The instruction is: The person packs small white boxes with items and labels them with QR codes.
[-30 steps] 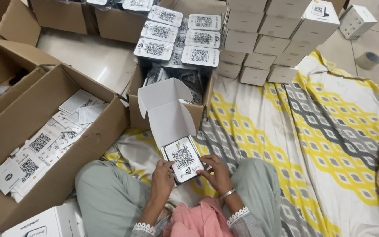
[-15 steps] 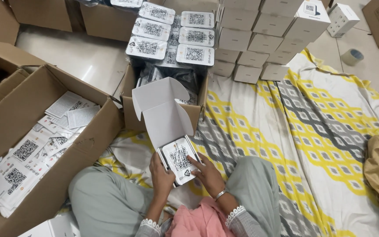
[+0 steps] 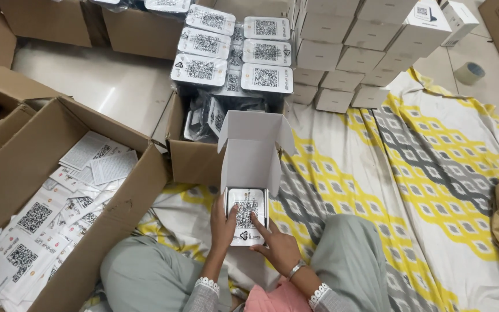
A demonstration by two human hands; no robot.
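Pale floor tiles [image 3: 105,86] run under everything, and we sit cross-legged on a bedsheet [image 3: 411,190] patterned in yellow, grey and white. To our left a big cardboard carton [image 3: 116,214] lies open, full of loose printed leaflets [image 3: 59,208]. Ahead, a smaller carton [image 3: 194,159] holds dark packed items, with flat white code-printed packets [image 3: 232,52] piled on and behind it, and a stack of plain white boxes [image 3: 353,52] stands to the right, a roll of tape [image 3: 469,72] beyond them.

Between our knees we hold a small white box [image 3: 248,167], its lid flap standing upright. A second ago we held it tilted, turned toward the left; now it sits square in front of us and closer to our lap, and the white card [image 3: 246,216] with the square code lies flat in its mouth rather than askew. We judge the card is being pressed down into place, so this box looks close to ready for closing.

Our left hand [image 3: 222,228] wraps the box's left wall, fingers curled against it. Our right hand [image 3: 278,245] has its fingers spread, fingertips [image 3: 254,218] resting on the card's face, pinching nothing.
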